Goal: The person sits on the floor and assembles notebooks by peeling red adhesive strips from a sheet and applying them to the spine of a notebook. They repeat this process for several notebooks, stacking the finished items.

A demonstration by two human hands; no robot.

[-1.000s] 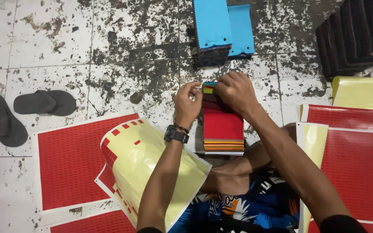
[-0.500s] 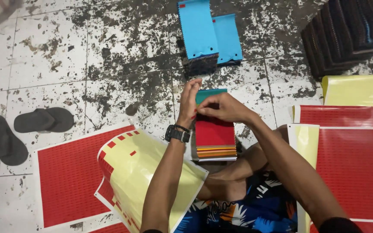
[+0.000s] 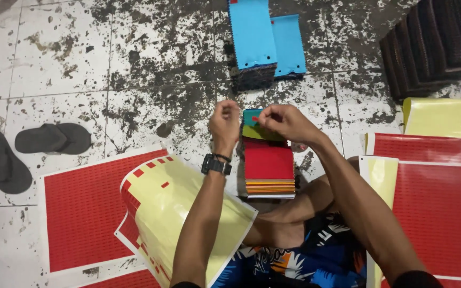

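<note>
Head view, only one supplied.

Position: person seated on tiled floor [image 3: 81, 64], a stack of coloured swatch cards [image 3: 269, 165] between the knees, red card on top, teal and green ends showing at the far edge. Left hand [image 3: 224, 124] at the stack's far-left corner, fingers curled together; can't tell if anything is pinched. Right hand [image 3: 284, 121] over the teal/green end, fingertips closed, apparently nipping a small piece; too small to confirm.

Risks (judgement):
- Stack is tall w/ uneven edges and only lightly steadied; a sideways nudge from either wrist could fan or topple it.
- Curled yellow backing sheet [image 3: 188, 213] lies under the left forearm; arm movement could crease it or drag it.
- Floor is stained and flaking; anything dropped may pick up dirt.

Count:
- Red sticker sheets: approx. 4 visible (2 left, 2 right), partly overlapped.
- Yellow sheets: 3.
- Blue card piles [image 3: 265, 40]: 2.
- Dark stack [image 3: 433, 42], top right: 1.
- Sandals [image 3: 33, 149]: 2.
- Wristwatch [image 3: 216, 164]: 1.
</note>
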